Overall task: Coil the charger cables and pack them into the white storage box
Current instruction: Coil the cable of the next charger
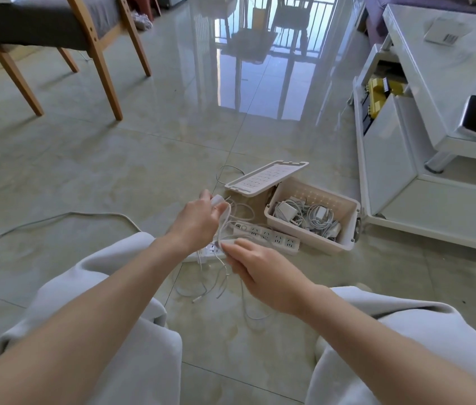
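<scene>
I'm judging it partway: left hand (199,223) gripping a charger brick (218,200), right hand (255,266) pinching its loose cable (225,222), coiled chargers (318,217) already lying in the white storage box (304,238) just beyond them

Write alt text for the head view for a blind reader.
A person's left hand grips a white charger while the right hand pinches a cable over a tiled floor. Just beyond stands an open white box holding coiled chargers, its lid propped against it, with a power strip in front.
</scene>
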